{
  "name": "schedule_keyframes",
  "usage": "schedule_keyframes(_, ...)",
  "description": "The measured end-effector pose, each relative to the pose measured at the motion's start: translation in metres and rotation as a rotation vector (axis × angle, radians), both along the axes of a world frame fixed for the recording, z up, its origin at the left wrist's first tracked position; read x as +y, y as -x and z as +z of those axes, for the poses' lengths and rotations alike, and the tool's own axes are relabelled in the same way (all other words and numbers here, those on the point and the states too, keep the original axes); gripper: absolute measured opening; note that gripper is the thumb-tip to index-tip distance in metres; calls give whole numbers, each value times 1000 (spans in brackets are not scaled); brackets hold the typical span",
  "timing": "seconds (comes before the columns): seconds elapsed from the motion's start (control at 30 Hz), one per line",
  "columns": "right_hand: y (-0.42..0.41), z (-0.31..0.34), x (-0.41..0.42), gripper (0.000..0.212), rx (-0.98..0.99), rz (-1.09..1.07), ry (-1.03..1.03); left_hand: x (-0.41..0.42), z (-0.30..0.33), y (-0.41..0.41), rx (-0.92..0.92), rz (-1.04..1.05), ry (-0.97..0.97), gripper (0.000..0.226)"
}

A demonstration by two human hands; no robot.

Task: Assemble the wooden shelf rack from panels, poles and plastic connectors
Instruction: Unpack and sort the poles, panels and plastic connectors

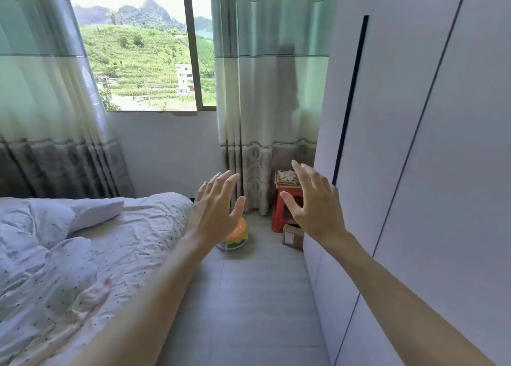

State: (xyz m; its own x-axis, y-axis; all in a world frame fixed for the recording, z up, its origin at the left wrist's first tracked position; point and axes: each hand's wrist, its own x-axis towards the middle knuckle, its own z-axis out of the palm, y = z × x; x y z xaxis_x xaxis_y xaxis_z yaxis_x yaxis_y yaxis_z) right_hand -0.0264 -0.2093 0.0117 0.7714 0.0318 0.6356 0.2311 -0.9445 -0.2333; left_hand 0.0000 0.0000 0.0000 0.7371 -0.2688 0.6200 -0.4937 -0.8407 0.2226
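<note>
A stack of wooden panels (284, 182) with several white plastic connectors (286, 175) on top sits on a red plastic stool (279, 210) in the far corner, beside the wardrobe. Both my arms are stretched forward in the air. My left hand (218, 208) is spread with straight fingers and holds nothing, left of the stool. My right hand (315, 202) is also spread and empty, and it hides part of the stool and the stack. No poles can be made out.
A bed with a dotted white quilt (83, 269) fills the left. A white wardrobe (414, 172) stands along the right. On the grey floor (257, 296) between them lie a burger-shaped object (237, 235) and a small cardboard box (293, 237). Curtains (262, 116) and a window are behind.
</note>
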Motion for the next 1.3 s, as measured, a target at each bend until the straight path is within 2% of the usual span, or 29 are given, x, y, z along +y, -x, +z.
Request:
schedule_keyframes(0.4, -294, -61, -40, 62, 143, -56, -50, -19, -52, -311, 148, -1, 160, 47)
schedule_keyframes(0.63, -445, -94, -74, 61, 212, -102, -92, -51, -87, -472, 268, -58, 135, 46)
schedule_keyframes(0.77, -539, -119, -102, 62, 247, -93, -145, -79, -110, -565, 333, -89, 185, 44)
schedule_keyframes(1.0, -702, -155, -162, 64, 291, -89, -261, -136, -153, -714, 545, -78, 384, 43)
schedule_keyframes(1.3, -877, -179, -205, 62, 369, -114, -305, -177, -177, -899, 729, -60, 412, 42)
